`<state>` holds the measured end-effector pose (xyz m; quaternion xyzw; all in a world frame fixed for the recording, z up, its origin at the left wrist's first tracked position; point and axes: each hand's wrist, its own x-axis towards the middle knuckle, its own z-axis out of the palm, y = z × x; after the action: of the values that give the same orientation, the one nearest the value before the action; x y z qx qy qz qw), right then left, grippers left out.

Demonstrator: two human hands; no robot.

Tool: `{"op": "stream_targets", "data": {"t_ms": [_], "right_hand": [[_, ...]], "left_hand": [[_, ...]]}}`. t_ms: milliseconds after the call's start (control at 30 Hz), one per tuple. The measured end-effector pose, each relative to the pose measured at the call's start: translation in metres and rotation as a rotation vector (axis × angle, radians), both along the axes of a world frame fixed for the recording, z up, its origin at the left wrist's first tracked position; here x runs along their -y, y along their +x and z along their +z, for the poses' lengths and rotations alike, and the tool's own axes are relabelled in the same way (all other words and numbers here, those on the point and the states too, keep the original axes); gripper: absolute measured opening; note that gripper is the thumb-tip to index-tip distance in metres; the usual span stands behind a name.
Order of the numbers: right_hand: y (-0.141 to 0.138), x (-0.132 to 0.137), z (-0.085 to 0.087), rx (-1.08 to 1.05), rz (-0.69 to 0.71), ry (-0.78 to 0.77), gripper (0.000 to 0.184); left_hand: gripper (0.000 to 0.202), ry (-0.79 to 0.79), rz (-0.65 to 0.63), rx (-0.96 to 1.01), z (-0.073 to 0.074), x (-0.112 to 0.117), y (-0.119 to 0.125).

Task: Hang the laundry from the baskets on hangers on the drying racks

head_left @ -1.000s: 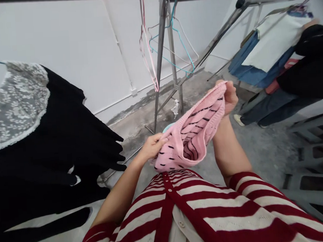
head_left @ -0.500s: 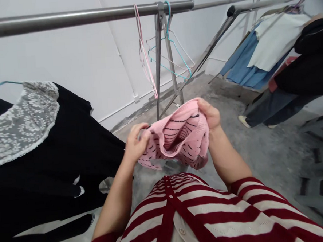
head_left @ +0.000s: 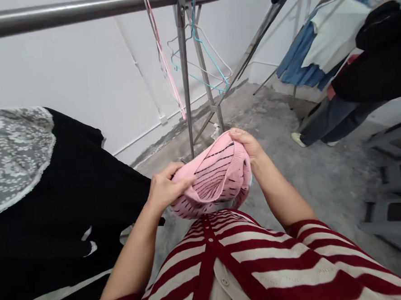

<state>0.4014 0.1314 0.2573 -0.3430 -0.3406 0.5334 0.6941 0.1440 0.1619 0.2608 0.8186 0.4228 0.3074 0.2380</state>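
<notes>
A pink knit garment (head_left: 218,171) with short black dashes hangs between my two hands in front of my striped cardigan. Its ribbed opening faces up toward me, and the lined inside shows. My left hand (head_left: 167,186) grips the left edge of the opening, thumb on top. At the far right corner my right hand (head_left: 246,142) is closed on the edge, its fingertips partly behind the cloth. The lower part of the garment is bunched up, so its full shape is hidden.
A metal rail (head_left: 76,15) runs overhead with pink hangers (head_left: 166,61) and a blue hanger (head_left: 211,54). At left hangs a black garment (head_left: 97,183) with a lace collar. A person in dark clothes (head_left: 381,62) stands by another rack at right. Grey plastic stools (head_left: 395,219) stand lower right.
Both hands have drawn the pink garment slightly lower and closer to my body, and its opening looks narrower. My view has tilted down, so the rail sits higher.
</notes>
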Motion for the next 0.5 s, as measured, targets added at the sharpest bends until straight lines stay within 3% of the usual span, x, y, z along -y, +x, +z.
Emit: {"op": "stream_targets", "data": {"t_ms": [100,200,267,333,433,500], "right_hand": [[-0.003,0.006,-0.006,-0.008,0.032,-0.021,0.032],[-0.014,0.019,-0.001,0.05,0.064,-0.01,0.029],[-0.022,0.026,0.004,0.148,0.094,0.014,0.027],[-0.029,0.029,0.007,0.265,0.115,0.057,0.024],[-0.041,0.027,0.004,0.404,0.137,0.108,0.023],[-0.051,0.024,0.0,0.477,0.184,0.117,0.025]], "left_hand": [[0.034,0.105,0.089,-0.448,0.005,0.004,0.002],[0.019,0.275,0.26,-0.59,-0.003,0.003,0.004],[0.024,0.364,0.365,-0.565,-0.012,0.003,0.001],[0.033,0.331,0.443,-0.512,-0.021,0.005,-0.008],[0.029,0.083,0.464,-0.306,-0.04,0.005,-0.022],[0.024,-0.138,0.471,0.026,-0.053,0.001,-0.028]]}}
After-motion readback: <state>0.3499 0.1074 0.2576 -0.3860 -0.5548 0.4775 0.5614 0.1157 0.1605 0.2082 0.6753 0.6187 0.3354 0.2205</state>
